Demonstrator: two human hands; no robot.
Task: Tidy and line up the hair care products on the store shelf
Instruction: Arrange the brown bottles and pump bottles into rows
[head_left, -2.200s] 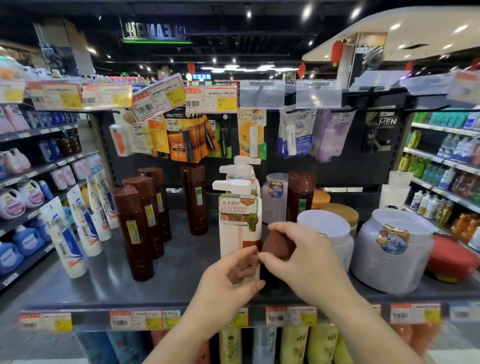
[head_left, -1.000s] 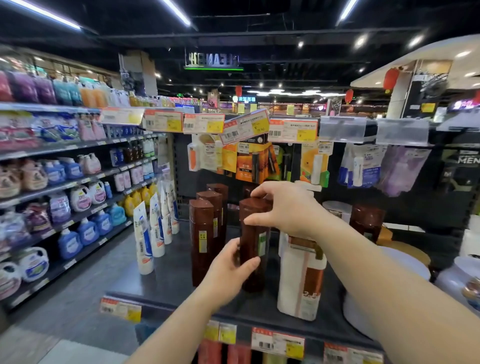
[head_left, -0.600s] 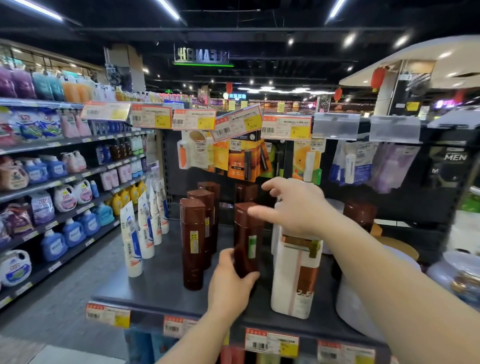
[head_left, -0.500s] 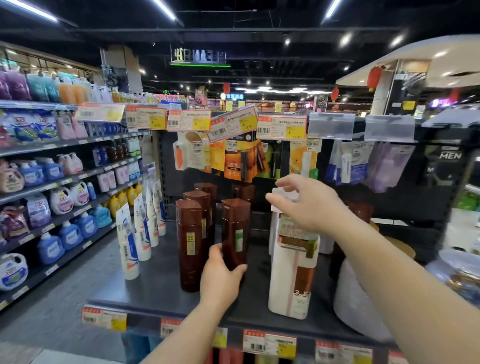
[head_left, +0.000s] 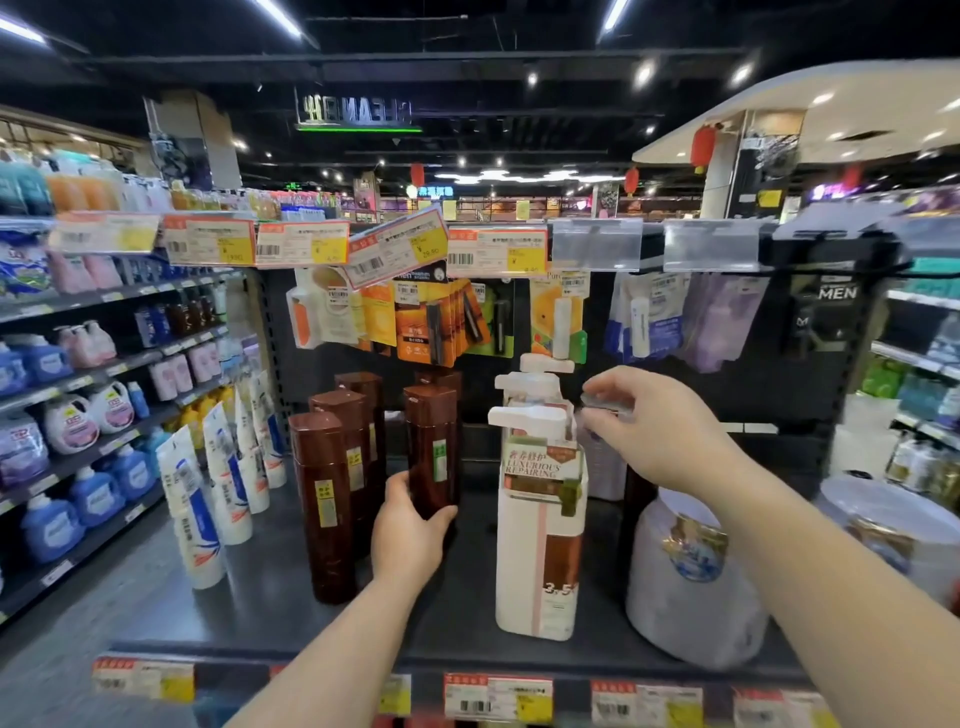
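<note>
- Hair care products fill a dark grey store shelf (head_left: 270, 613) at about chest height to the person, seen from the camera on their head.
- Left hand (head_left: 408, 535) wraps the lower part of a tall brown bottle (head_left: 432, 447), fingers closed around its base. The bottle stands upright on the shelf, and the low grip looks meant for sliding it without tipping it.
- Beside it, to the left, three matching brown bottles (head_left: 324, 499) stand one behind another in a row running back from the shelf edge. The held bottle sits just right of that row with another brown bottle behind it, so it seems to be starting a second row.
- Right hand (head_left: 644, 431) reaches past a white pump bottle (head_left: 540, 525) labelled "Luxurious Repairing". Thumb and fingers pinch something small and greyish at its fingertips; it is too blurred to name. It may be the lid of a container further back.
- More white pump bottles stand directly behind the front one.
- A pale round tub (head_left: 691, 577) sits at the right, near the shelf's front edge, partly under the right forearm.
- White tubes with blue print (head_left: 192, 509) line the shelf's left side.
- Price tags (head_left: 496, 699) run along the front rail, and hanging packets fill the rack above.
</note>
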